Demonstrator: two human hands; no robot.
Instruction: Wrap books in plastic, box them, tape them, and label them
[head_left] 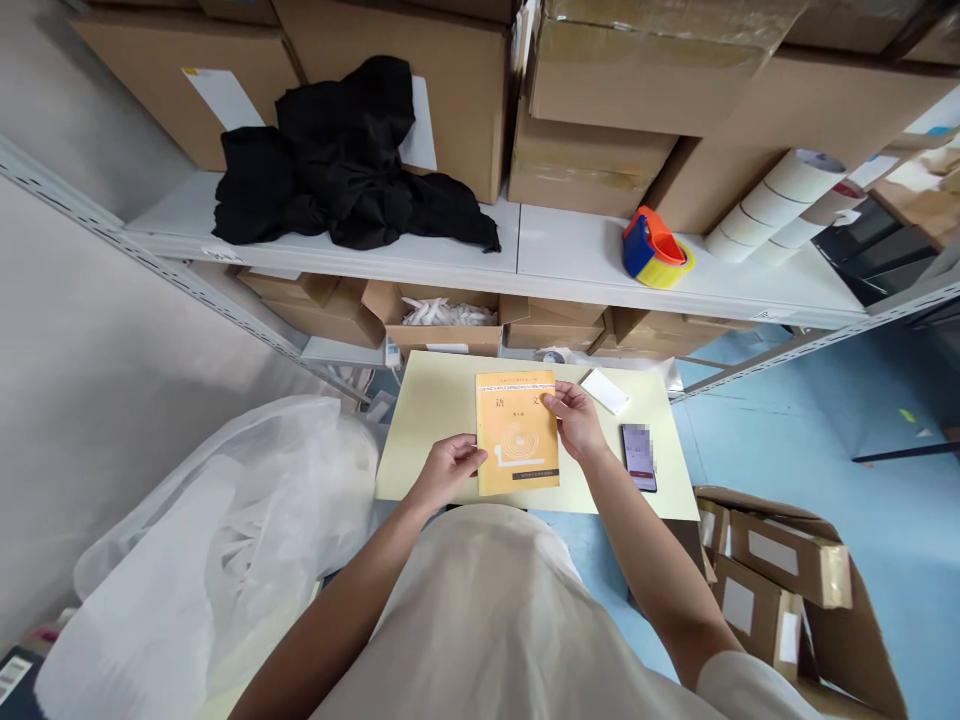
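A thin orange-yellow book (517, 425) with Chinese characters and a circular line drawing on its cover is held upright before me, over a pale yellow table (427, 400). My left hand (451, 466) pinches its left edge near the lower half, thumb on the cover. On the other side, my right hand (576, 418) grips the upper right edge with the thumb in front. The fingers behind the book are partly hidden. Right of the book lie a small white box (605, 391) and a phone (638, 458) with its screen lit.
Behind the table stands a metal shelf (570, 250) with cardboard boxes, black cloth (352, 160), a tape dispenser (656, 248) and tape rolls (776, 205). A large translucent plastic bag (247, 540) bulges at the left. An open carton (847, 640) of smaller boxes sits on the floor, right.
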